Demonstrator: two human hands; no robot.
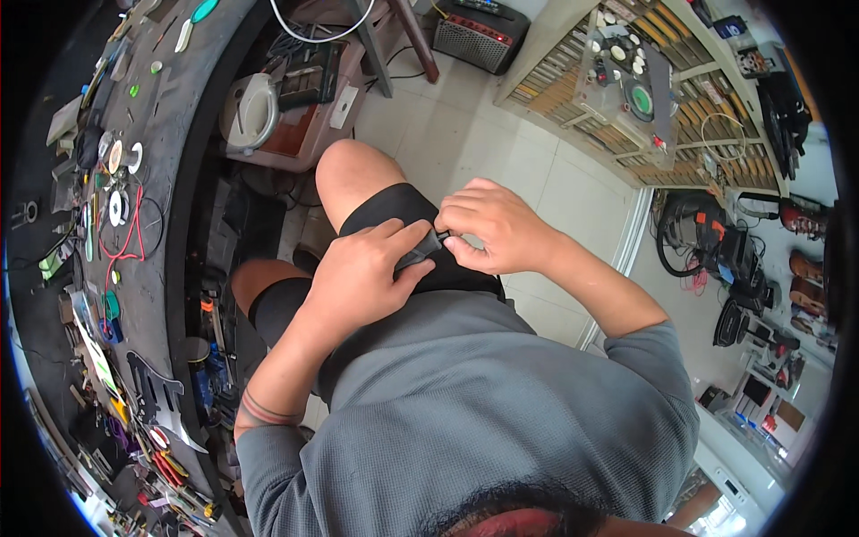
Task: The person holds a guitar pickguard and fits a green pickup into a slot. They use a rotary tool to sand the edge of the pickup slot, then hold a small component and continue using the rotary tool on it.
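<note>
In the centre, over my lap, my left hand is closed around a small dark grey object, too hidden by the fingers to name more exactly. At its upper right end my right hand pinches a small black part, with the thumb and fingertips close to my left hand. Both hands are above my black shorts.
A long dark workbench with tools, spools and red cable runs down the left. Beyond my knees stand a pink case and a small amplifier. A wooden rack with small drawers or slots and black bags line the right.
</note>
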